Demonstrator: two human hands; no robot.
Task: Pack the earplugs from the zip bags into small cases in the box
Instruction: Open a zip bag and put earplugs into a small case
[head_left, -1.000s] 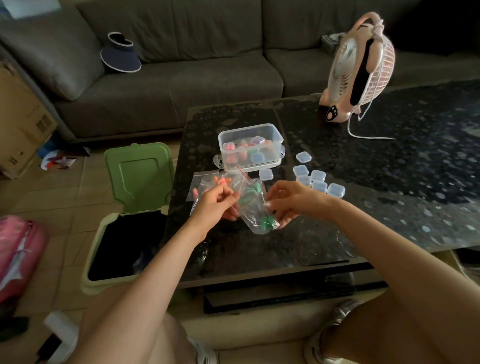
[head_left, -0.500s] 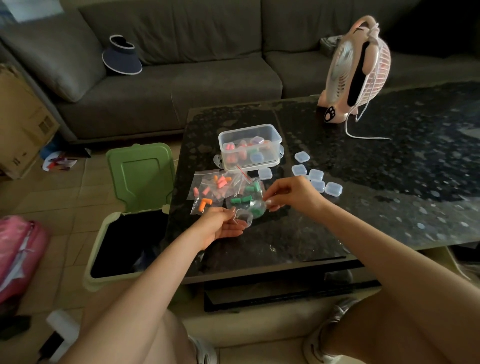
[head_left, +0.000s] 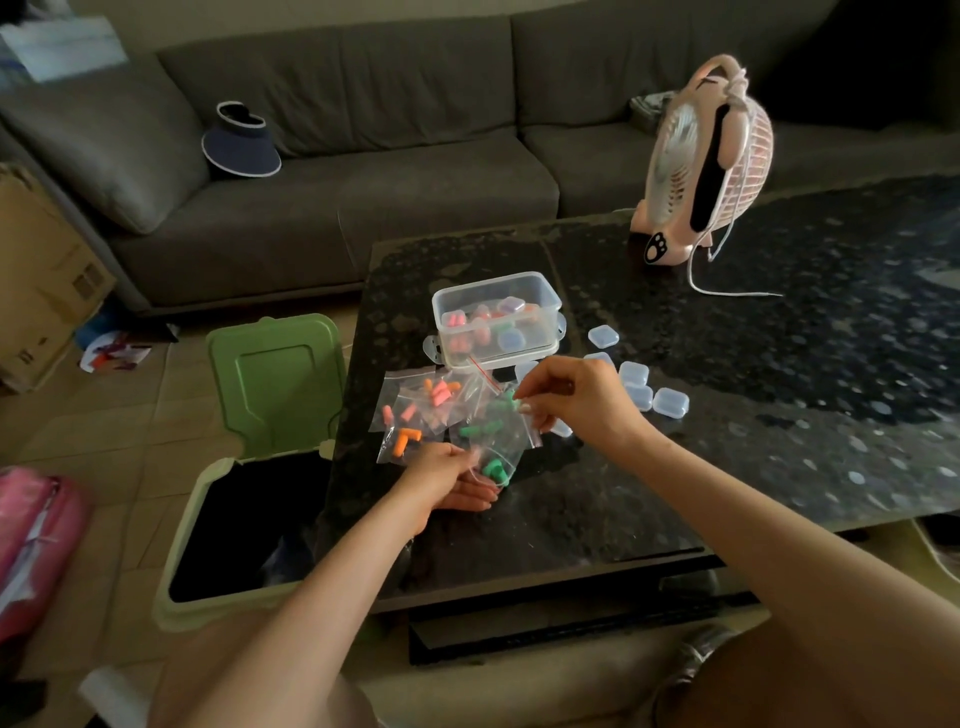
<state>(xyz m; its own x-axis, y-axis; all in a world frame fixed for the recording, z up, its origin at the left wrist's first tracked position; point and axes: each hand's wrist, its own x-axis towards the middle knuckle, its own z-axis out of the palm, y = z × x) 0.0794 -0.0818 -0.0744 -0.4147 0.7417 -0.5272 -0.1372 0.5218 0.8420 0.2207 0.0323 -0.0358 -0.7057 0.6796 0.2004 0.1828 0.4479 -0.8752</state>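
Note:
A clear zip bag of green earplugs (head_left: 491, 431) lies on the dark table (head_left: 727, 415) between my hands. My right hand (head_left: 576, 400) pinches a green earplug (head_left: 511, 401) at the bag's upper end. My left hand (head_left: 452, 475), palm partly up, holds a small clear case (head_left: 493, 472) with green earplugs in it; the view there is blurred. More zip bags with orange and pink earplugs (head_left: 415, 410) lie to the left. Behind them stands the clear box (head_left: 545, 304) holding filled small cases. Several empty small cases (head_left: 670, 402) lie right of my right hand.
A pink desk fan (head_left: 706, 166) with a white cord stands at the table's back. An open green-lidded bin (head_left: 275, 384) sits by the table's left edge. Behind is a grey sofa (head_left: 363, 171) with a dark visor hat (head_left: 241, 150). A cardboard box (head_left: 41, 270) stands far left.
The green earplug bag went from held up between both hands down to the table. My left hand dropped lower with the small case; my right hand now pinches a green earplug.

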